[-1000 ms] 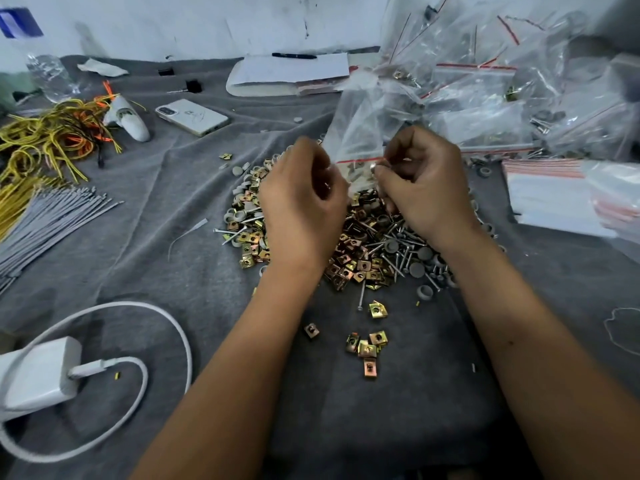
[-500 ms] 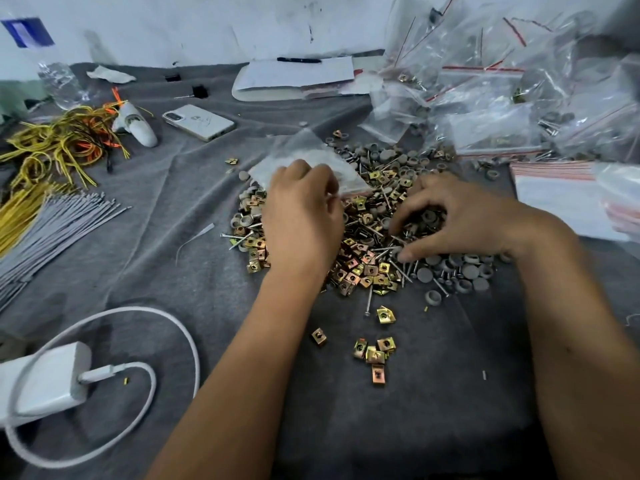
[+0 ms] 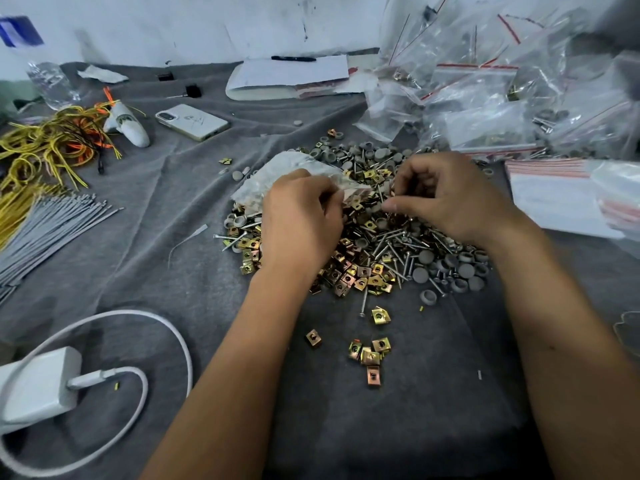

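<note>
Head view: the left hand (image 3: 301,220) curls its fingers on the mouth of a crinkled clear plastic zip bag (image 3: 277,174). The bag lies at ten o'clock on a heap of brassy square clip nuts, slim steel screws and round grey caps (image 3: 374,258). The right hand (image 3: 446,199), at the heap's one o'clock, bends its fingers down into the parts; whether they pinch one cannot be told. Everything lies on soft wrinkled grey cloth (image 3: 173,202), with glossy filled bags (image 3: 502,109) at two o'clock.
</note>
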`<state>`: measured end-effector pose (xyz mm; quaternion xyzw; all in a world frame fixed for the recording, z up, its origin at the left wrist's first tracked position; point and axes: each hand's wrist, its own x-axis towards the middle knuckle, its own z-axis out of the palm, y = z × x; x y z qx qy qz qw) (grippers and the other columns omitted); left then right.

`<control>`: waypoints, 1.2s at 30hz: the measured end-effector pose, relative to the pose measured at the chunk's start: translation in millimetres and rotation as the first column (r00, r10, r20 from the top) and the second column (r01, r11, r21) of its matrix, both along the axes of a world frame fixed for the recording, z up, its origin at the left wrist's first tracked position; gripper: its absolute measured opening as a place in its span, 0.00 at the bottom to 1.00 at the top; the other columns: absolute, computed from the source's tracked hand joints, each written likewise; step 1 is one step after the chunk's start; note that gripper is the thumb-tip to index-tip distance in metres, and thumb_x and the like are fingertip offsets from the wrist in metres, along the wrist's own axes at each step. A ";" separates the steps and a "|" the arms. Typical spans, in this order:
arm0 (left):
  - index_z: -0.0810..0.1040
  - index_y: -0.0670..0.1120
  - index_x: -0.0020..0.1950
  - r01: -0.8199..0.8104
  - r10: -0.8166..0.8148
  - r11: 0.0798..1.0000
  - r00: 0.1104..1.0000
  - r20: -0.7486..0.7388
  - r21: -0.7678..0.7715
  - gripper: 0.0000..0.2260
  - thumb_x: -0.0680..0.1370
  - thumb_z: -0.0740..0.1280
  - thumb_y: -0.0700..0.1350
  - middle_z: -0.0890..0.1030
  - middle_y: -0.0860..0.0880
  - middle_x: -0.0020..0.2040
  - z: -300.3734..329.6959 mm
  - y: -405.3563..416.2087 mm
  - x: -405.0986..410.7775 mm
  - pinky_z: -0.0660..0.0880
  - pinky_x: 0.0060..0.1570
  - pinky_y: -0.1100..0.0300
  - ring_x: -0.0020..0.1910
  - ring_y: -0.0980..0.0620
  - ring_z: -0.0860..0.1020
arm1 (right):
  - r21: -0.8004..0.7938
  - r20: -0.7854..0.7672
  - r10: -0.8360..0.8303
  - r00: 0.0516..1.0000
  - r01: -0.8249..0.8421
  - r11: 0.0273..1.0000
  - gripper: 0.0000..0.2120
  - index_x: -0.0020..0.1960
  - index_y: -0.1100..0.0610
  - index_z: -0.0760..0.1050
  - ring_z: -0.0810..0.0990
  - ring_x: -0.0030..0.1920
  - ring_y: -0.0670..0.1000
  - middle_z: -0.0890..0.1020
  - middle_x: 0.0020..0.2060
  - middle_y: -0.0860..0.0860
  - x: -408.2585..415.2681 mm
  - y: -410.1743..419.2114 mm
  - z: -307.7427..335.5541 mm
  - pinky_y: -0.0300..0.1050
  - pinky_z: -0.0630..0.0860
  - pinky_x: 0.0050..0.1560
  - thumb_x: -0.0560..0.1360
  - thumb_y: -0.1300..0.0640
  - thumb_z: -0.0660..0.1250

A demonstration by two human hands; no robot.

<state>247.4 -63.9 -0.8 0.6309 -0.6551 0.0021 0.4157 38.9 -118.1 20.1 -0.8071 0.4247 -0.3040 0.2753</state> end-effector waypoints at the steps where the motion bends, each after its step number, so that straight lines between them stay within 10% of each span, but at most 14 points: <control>1: 0.87 0.43 0.46 -0.009 0.009 1.000 0.999 -0.038 0.000 0.06 0.80 0.71 0.42 0.83 0.47 0.42 0.0 -0.8 0.0 0.76 0.44 0.54 0.41 0.49 0.79 | -0.020 0.049 -0.018 0.999 0.019 1.000 0.09 0.43 0.53 0.80 0.83 0.38 0.49 0.84 0.37 0.48 -0.4 0.2 -0.3 0.43 0.81 0.41 0.71 0.54 0.79; 7: 0.88 0.43 0.44 0.000 0.000 1.000 0.987 -0.158 0.000 0.07 0.78 0.70 0.38 0.84 0.48 0.41 1.3 -0.4 -6.9 0.76 0.43 0.57 0.40 0.51 0.79 | -0.022 0.565 -0.015 0.825 0.033 0.999 0.07 0.47 0.60 0.84 0.84 0.34 0.49 0.87 0.38 0.52 14.9 5.4 -0.3 0.40 0.81 0.39 0.71 0.62 0.79; 22: 0.89 0.45 0.51 0.001 -0.066 0.979 0.948 -0.313 -0.204 0.06 0.79 0.72 0.41 0.85 0.48 0.42 7.8 5.0 -13.8 0.78 0.42 0.49 0.41 0.52 0.81 | -0.012 0.737 0.096 0.669 -0.130 0.991 0.06 0.47 0.64 0.79 0.88 0.44 0.55 0.87 0.45 0.58 46.8 14.8 -10.9 0.43 0.84 0.44 0.74 0.72 0.73; 29: 0.89 0.41 0.47 -0.076 -0.007 0.924 0.976 -0.215 -0.374 0.05 0.77 0.73 0.39 0.80 0.47 0.37 5.2 4.2 -12.3 0.70 0.35 0.63 0.34 0.54 0.75 | -0.121 0.337 0.083 0.938 -0.044 0.992 0.05 0.47 0.57 0.77 0.84 0.34 0.41 0.84 0.34 0.41 43.6 9.6 -19.8 0.36 0.78 0.31 0.78 0.63 0.73; 36: 0.87 0.38 0.47 -0.135 0.063 0.876 0.984 -0.166 -0.463 0.04 0.78 0.73 0.38 0.77 0.44 0.38 0.5 1.9 -12.1 0.69 0.34 0.61 0.34 0.50 0.74 | -0.188 0.325 0.053 0.944 0.010 0.982 0.06 0.52 0.59 0.86 0.87 0.44 0.49 0.87 0.49 0.49 50.3 9.4 -19.2 0.50 0.85 0.44 0.75 0.62 0.76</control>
